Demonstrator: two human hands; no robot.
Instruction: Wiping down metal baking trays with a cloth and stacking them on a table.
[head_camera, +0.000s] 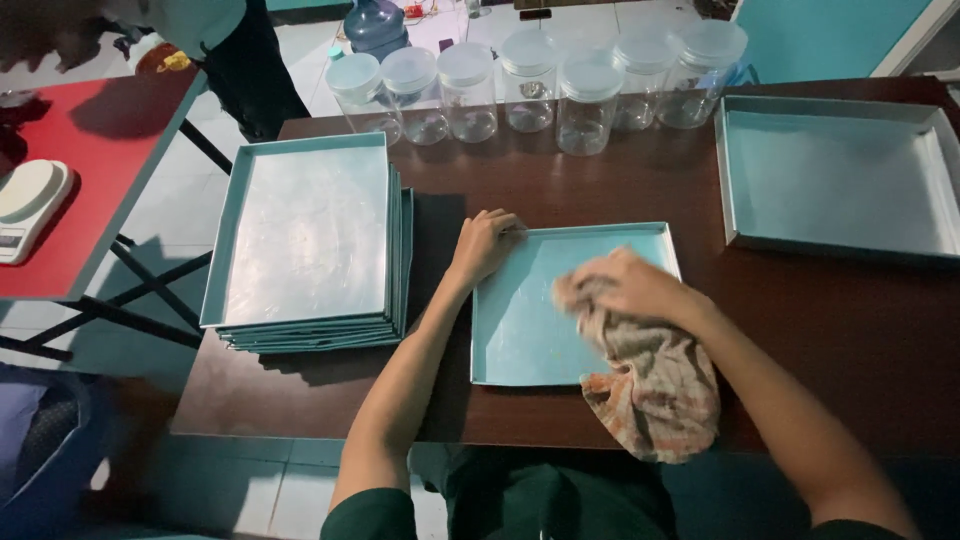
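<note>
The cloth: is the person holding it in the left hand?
No, the cloth is gripped by the right hand over the small tray; the left hand steadies the tray's corner.

Brown table (860, 330), red table (90, 120), tiled floor (170, 210)

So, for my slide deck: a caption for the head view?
Left hand steadies a tray while right hand rubs it with a cloth.
</note>
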